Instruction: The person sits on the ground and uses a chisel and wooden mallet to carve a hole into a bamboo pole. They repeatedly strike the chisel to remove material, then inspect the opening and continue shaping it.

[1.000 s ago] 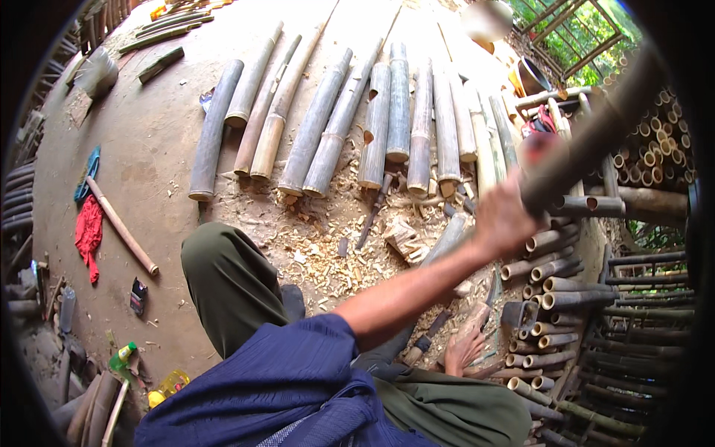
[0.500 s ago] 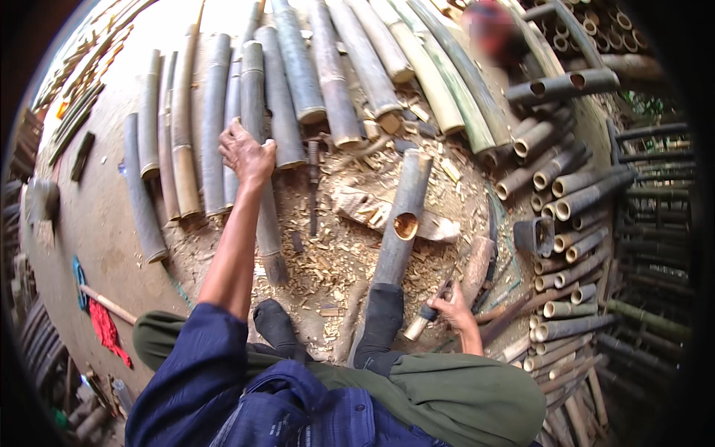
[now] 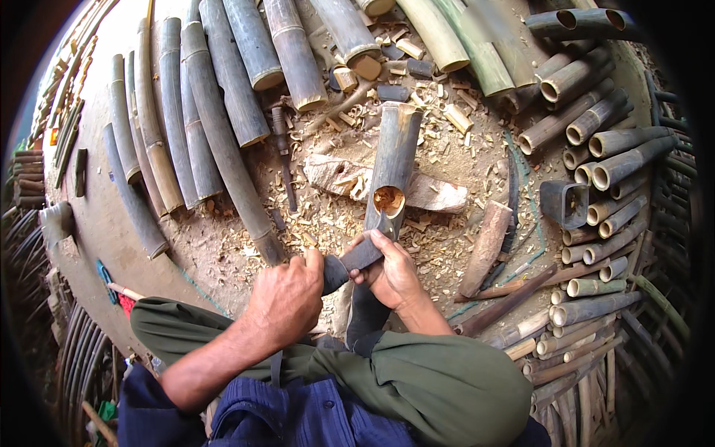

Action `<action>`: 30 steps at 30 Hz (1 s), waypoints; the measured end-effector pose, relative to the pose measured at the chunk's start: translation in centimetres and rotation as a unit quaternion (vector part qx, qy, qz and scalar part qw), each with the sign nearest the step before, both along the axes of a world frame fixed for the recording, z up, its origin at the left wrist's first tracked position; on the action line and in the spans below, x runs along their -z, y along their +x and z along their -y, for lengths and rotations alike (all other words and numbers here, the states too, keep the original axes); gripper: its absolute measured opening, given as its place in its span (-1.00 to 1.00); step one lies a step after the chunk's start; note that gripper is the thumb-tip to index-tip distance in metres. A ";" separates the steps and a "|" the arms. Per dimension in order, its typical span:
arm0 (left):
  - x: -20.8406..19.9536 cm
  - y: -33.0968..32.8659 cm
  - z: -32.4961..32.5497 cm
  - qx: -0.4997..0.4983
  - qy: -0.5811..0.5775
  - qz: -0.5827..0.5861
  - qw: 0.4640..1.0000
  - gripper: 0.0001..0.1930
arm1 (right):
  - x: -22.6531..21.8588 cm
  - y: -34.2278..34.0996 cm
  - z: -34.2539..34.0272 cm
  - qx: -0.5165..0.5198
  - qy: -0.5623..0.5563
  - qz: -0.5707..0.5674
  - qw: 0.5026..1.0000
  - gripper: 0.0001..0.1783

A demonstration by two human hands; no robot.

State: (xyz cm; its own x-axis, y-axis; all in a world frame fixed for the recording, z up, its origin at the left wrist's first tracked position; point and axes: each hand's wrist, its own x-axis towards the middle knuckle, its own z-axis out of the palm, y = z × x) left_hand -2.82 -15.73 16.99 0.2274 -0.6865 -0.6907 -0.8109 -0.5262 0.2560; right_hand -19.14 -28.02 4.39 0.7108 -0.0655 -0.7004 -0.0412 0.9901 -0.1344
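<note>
Before my knees I hold a knife (image 3: pixel 363 255) with a broad dark blade and a black band at its handle. My left hand (image 3: pixel 287 294) is closed around the handle, most of which is hidden. With thumb and fingers my right hand (image 3: pixel 398 279) grips the blade from the other side. Just beyond my hands, a grey bamboo tube (image 3: pixel 396 141) lies pointing away from me. An oval hole (image 3: pixel 389 200) is cut in its upper side, and a thin dark point shows at the hole's near edge. The tube's near end is hidden behind my hands.
Beneath the tube lies a pale wooden block (image 3: pixel 439 195) among wood chips. A dark iron tool (image 3: pixel 284 156) is left of it. Long bamboo poles (image 3: pixel 223 127) fan out at far left; cut tubes (image 3: pixel 633 167) are stacked right beside a black container (image 3: pixel 564 205).
My left hand has left the bamboo pole and come back to the knife's handle. My right hand has brought the knife leftward from beside my knee and now grips its blade.
</note>
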 end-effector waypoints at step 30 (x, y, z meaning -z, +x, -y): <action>4.1 -7.2 -2.1 -0.397 -0.043 -0.297 0.867 -0.38 | -1.6 -0.2 3.9 -0.263 -0.270 -0.121 0.918 -0.69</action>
